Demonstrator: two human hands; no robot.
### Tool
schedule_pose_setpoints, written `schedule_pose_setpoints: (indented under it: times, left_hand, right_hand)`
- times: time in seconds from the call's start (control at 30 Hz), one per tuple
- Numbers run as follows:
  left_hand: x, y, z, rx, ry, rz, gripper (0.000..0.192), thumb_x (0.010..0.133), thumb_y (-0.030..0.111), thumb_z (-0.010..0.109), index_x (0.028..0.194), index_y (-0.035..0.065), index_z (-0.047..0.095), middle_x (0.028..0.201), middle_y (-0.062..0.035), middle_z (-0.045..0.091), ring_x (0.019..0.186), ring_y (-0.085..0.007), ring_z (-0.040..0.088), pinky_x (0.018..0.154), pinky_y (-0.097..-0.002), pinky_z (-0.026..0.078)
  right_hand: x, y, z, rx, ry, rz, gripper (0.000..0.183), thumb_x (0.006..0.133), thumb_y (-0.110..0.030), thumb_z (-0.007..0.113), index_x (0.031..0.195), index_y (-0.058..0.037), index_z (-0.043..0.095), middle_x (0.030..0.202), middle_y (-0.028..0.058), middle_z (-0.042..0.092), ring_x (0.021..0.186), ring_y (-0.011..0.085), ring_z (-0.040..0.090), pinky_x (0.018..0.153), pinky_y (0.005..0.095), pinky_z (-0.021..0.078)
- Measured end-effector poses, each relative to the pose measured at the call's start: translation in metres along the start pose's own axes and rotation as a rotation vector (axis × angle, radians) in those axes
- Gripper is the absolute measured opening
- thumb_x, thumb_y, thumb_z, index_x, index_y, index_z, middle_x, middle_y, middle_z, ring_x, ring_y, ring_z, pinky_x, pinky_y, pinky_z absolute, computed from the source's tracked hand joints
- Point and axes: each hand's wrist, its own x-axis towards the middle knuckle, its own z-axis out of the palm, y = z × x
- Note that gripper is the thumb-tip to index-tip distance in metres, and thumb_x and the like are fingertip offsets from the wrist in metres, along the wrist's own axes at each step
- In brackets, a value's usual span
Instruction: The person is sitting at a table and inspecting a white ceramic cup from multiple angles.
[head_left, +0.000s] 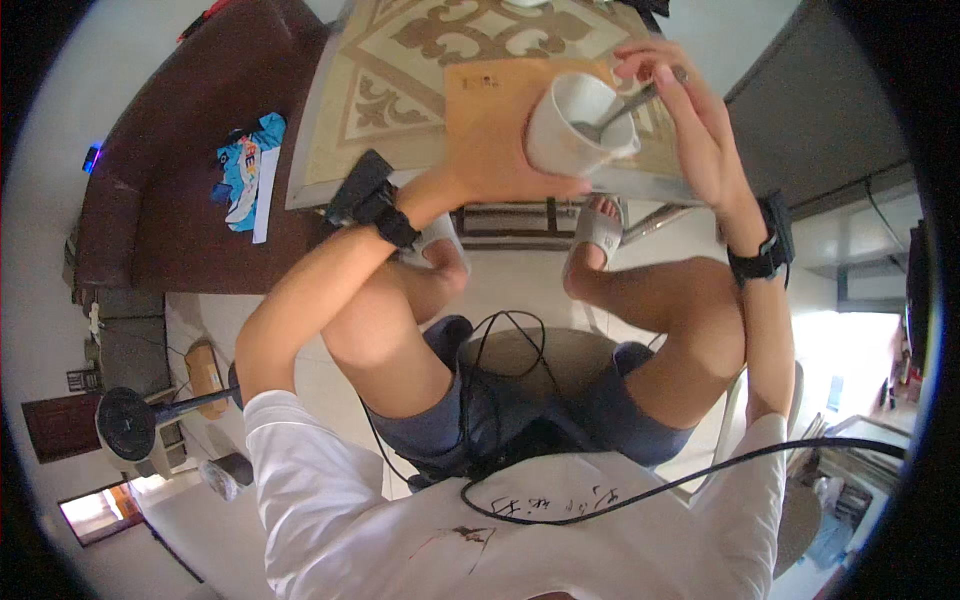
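Over the near edge of a patterned table (390, 97), my left hand (499, 154) is wrapped around a white cup (559, 135), which is tilted so that its inside shows. A metal spoon (634, 103) leans in the cup with its bowl at the bottom. My right hand (686, 112) holds the spoon's handle between thumb and fingers, at the cup's right. Whether anything lies in the cup is hard to tell. An orange-brown flat piece (487, 79) with small dark marks lies behind my left hand, partly hidden by it.
A brown sofa (195, 172) with blue printed cloth (251, 172) on it stands at the left. Black straps with devices are on both wrists. A black cable (675, 476) runs across my shirt, and another hangs over my lap. A pedestal fan (127, 424) stands behind at the left.
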Motion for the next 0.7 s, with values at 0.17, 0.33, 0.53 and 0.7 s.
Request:
schedule_pose_setpoints:
  times: [0.17, 0.33, 0.53, 0.7]
  left_hand:
    - [0.008, 0.0, 0.009, -0.212, 0.042, -0.193, 0.095, 0.061, 0.041, 0.092, 0.136, 0.0025, 0.047, 0.122, -0.0152, 0.062, 0.112, -0.026, 0.061, 0.094, -0.0374, 0.05]
    - [0.023, 0.025, -0.013, -0.096, 0.018, -0.084, 0.085, 0.067, 0.036, 0.089, 0.136, 0.0072, 0.05, 0.129, -0.0189, 0.056, 0.114, -0.0329, 0.059, 0.096, -0.0416, 0.048]
    - [0.014, 0.015, -0.004, 0.117, 0.056, 0.011, 0.088, 0.06, 0.04, 0.09, 0.131, 0.0039, 0.053, 0.119, -0.0178, 0.063, 0.109, -0.0343, 0.062, 0.091, -0.0435, 0.048]
    - [0.013, 0.026, -0.004, 0.368, 0.119, 0.163, 0.087, 0.056, 0.04, 0.09, 0.127, 0.0046, 0.055, 0.114, -0.0166, 0.064, 0.103, -0.0348, 0.062, 0.088, -0.0435, 0.047]
  right_hand:
    - [-0.005, -0.026, -0.009, 0.21, -0.035, 0.221, 0.033, 0.109, -0.025, 0.039, 0.119, 0.0001, 0.057, 0.113, 0.007, 0.059, 0.111, 0.0151, 0.052, 0.102, 0.0302, 0.0392]
    - [-0.006, 0.028, -0.011, 0.232, -0.008, 0.124, 0.035, 0.109, -0.024, 0.036, 0.113, 0.0007, 0.06, 0.109, 0.0057, 0.061, 0.105, 0.014, 0.054, 0.097, 0.0301, 0.0422]
    - [-0.008, -0.03, 0.001, -0.003, 0.009, 0.171, 0.036, 0.109, -0.027, 0.038, 0.114, 0.0009, 0.061, 0.109, 0.0061, 0.061, 0.104, 0.0145, 0.055, 0.095, 0.0299, 0.0436]
    - [-0.008, -0.02, -0.007, 0.166, -0.123, 0.193, 0.032, 0.108, -0.025, 0.043, 0.117, 0.0005, 0.06, 0.107, 0.0053, 0.061, 0.103, 0.0141, 0.056, 0.094, 0.0285, 0.0441]
